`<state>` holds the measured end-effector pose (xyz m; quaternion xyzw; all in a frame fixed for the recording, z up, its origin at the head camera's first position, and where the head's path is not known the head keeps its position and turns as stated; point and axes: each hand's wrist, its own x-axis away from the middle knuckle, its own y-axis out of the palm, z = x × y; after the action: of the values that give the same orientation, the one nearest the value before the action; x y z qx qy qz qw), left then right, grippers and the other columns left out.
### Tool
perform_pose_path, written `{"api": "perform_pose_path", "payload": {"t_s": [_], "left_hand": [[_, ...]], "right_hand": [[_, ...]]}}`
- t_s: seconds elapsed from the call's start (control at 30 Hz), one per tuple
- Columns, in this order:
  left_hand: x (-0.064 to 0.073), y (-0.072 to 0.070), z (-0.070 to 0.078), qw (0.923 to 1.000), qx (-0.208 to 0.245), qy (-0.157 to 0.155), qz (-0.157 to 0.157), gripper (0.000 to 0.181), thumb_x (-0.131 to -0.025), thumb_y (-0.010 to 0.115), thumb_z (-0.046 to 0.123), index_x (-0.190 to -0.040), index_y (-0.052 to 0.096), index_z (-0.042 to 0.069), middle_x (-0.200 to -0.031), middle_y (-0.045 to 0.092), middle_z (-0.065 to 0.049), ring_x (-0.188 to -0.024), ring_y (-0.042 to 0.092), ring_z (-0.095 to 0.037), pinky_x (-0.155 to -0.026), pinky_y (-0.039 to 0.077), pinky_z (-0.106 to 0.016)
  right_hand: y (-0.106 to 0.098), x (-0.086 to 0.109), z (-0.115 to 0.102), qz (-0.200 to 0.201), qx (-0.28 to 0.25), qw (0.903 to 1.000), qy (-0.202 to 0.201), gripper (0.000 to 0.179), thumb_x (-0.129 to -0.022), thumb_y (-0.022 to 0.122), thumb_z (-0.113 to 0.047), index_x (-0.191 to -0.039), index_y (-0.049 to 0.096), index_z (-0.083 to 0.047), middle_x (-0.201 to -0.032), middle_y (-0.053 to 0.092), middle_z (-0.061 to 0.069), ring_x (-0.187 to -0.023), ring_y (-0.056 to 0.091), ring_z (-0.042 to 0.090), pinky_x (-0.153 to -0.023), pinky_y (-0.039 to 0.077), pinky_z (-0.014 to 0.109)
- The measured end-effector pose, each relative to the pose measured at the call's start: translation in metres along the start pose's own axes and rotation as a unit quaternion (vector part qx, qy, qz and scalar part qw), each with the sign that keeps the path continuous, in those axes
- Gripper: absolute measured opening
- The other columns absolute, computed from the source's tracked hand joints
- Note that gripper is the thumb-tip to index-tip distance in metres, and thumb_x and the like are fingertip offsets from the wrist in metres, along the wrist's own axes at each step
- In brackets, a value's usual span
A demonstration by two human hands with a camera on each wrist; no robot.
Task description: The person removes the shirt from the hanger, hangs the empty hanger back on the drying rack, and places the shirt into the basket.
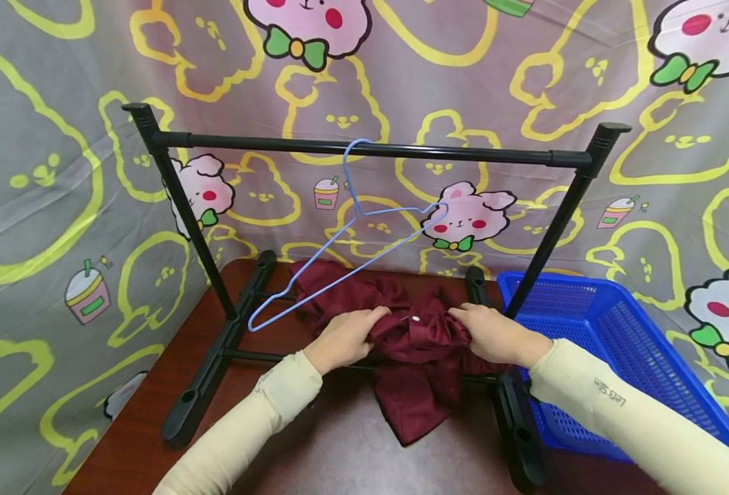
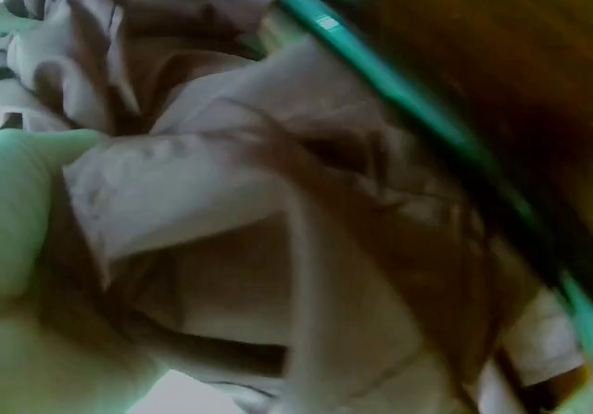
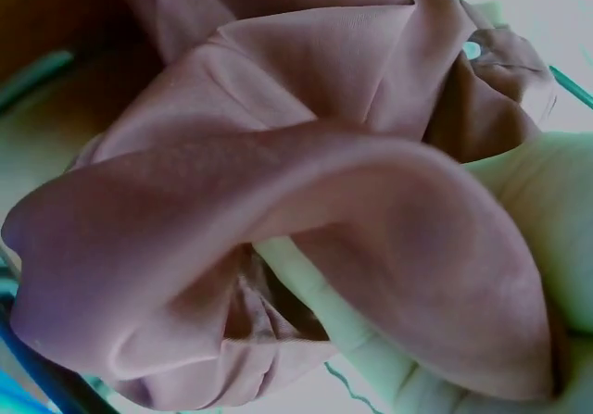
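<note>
Pinching bunched cloth in the fingers of the left hand (image 1: 344,338), tips mostly lost in the folds. Gripping the same maroon garment (image 1: 423,340) with the right hand (image 1: 494,334), fingers partly tucked beneath a fold. Held crumpled over the middle of the table (image 1: 302,433), between the side legs of a black rack (image 1: 463,152), with more cloth spread toward the far edge and a pointed flap down toward the near edge. Showing a white button (image 1: 416,318) between the hands. Hooked on the top bar: a blue hanger (image 1: 360,212), slanting down toward the left edge. Set toward the right edge, beside the rack: a blue basket (image 1: 618,330), partly behind the right sleeve (image 1: 630,405).
</note>
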<state>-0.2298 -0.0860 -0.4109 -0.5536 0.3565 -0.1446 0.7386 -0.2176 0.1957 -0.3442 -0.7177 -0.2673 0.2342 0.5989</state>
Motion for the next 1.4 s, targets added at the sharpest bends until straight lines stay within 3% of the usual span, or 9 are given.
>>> {"api": "perform_pose_path", "payload": {"t_s": [0.13, 0.3, 0.47, 0.63, 0.73, 1.0, 1.1, 1.23, 1.4], "left_hand": [[-0.004, -0.007, 0.004, 0.9988, 0.020, -0.013, 0.042, 0.071, -0.069, 0.076, 0.007, -0.133, 0.046, 0.013, -0.105, 0.066, -0.005, -0.088, 0.065, -0.020, -0.072, 0.051, -0.037], [-0.005, -0.012, 0.011, 0.9969, 0.034, -0.021, 0.067, 0.079, -0.071, 0.078, 0.011, -0.140, 0.039, 0.008, -0.111, 0.065, -0.009, -0.091, 0.065, -0.022, -0.073, 0.051, -0.036], [-0.006, -0.014, 0.015, 0.9967, 0.058, 0.001, 0.056, 0.078, -0.072, 0.080, 0.015, -0.139, 0.040, 0.008, -0.117, 0.063, -0.009, -0.101, 0.062, -0.020, -0.083, 0.049, -0.035], [-0.005, -0.013, 0.015, 0.9972, 0.068, 0.016, 0.026, 0.078, -0.074, 0.081, 0.021, -0.140, 0.039, 0.011, -0.123, 0.060, -0.007, -0.104, 0.061, -0.018, -0.087, 0.047, -0.032], [-0.004, -0.013, 0.014, 0.9969, 0.072, 0.016, 0.026, 0.080, -0.074, 0.081, 0.024, -0.140, 0.039, 0.010, -0.124, 0.059, -0.008, -0.103, 0.061, -0.019, -0.086, 0.048, -0.033], [-0.004, -0.015, 0.013, 0.9968, 0.069, 0.017, 0.039, 0.078, -0.075, 0.080, 0.029, -0.139, 0.041, 0.007, -0.122, 0.061, -0.010, -0.101, 0.063, -0.021, -0.083, 0.049, -0.034], [-0.004, -0.016, 0.013, 0.9968, 0.070, 0.016, 0.037, 0.072, -0.077, 0.078, 0.028, -0.136, 0.045, 0.007, -0.120, 0.062, -0.009, -0.101, 0.062, -0.019, -0.084, 0.048, -0.033], [-0.005, -0.016, 0.013, 0.9970, 0.066, 0.026, 0.032, 0.048, -0.082, 0.073, 0.027, -0.123, 0.058, 0.009, -0.110, 0.065, -0.002, -0.099, 0.062, -0.014, -0.084, 0.048, -0.031], [-0.006, -0.012, 0.015, 0.9964, 0.063, 0.055, 0.014, 0.021, -0.085, 0.069, 0.028, -0.101, 0.067, 0.014, -0.090, 0.063, 0.006, -0.083, 0.060, -0.009, -0.077, 0.047, -0.027]], "right_hand": [[-0.021, 0.009, 0.001, 0.039, 0.003, 0.9992, 0.005, 0.053, -0.071, 0.063, 0.009, -0.123, 0.052, 0.008, -0.111, 0.057, 0.024, -0.097, 0.059, 0.039, -0.079, 0.049, 0.050], [-0.040, 0.023, 0.003, 0.090, 0.007, 0.9958, 0.011, 0.045, -0.076, 0.063, 0.006, -0.120, 0.054, 0.008, -0.110, 0.058, 0.023, -0.100, 0.058, 0.040, -0.082, 0.047, 0.052], [-0.048, 0.037, 0.009, 0.123, 0.002, 0.9923, 0.017, 0.030, -0.081, 0.063, 0.002, -0.111, 0.060, 0.001, -0.099, 0.061, 0.013, -0.089, 0.061, 0.031, -0.078, 0.048, 0.048], [-0.053, 0.050, 0.015, 0.148, 0.005, 0.9888, 0.015, 0.028, -0.077, 0.062, 0.007, -0.103, 0.061, -0.003, -0.092, 0.060, 0.007, -0.083, 0.059, 0.026, -0.074, 0.048, 0.046], [-0.056, 0.058, 0.018, 0.175, 0.010, 0.9845, 0.007, 0.032, -0.072, 0.060, 0.012, -0.097, 0.061, -0.007, -0.086, 0.057, 0.002, -0.078, 0.056, 0.021, -0.067, 0.047, 0.041], [-0.066, 0.083, 0.032, 0.228, 0.050, 0.9722, -0.007, 0.034, -0.072, 0.069, 0.008, -0.093, 0.061, -0.017, -0.085, 0.056, -0.004, -0.073, 0.048, 0.011, -0.060, 0.043, 0.031], [-0.068, 0.091, 0.040, 0.236, 0.058, 0.9699, -0.009, 0.037, -0.068, 0.069, 0.010, -0.090, 0.061, -0.019, -0.083, 0.054, -0.007, -0.071, 0.047, 0.009, -0.058, 0.040, 0.025], [-0.068, 0.099, 0.053, 0.241, 0.063, 0.9683, -0.012, 0.038, -0.065, 0.069, 0.009, -0.086, 0.060, -0.021, -0.080, 0.052, -0.010, -0.069, 0.046, 0.007, -0.057, 0.038, 0.023], [-0.064, 0.107, 0.073, 0.206, 0.061, 0.9767, 0.001, 0.037, -0.062, 0.076, 0.005, -0.084, 0.060, -0.020, -0.078, 0.053, -0.012, -0.069, 0.048, 0.006, -0.058, 0.042, 0.028]]}}
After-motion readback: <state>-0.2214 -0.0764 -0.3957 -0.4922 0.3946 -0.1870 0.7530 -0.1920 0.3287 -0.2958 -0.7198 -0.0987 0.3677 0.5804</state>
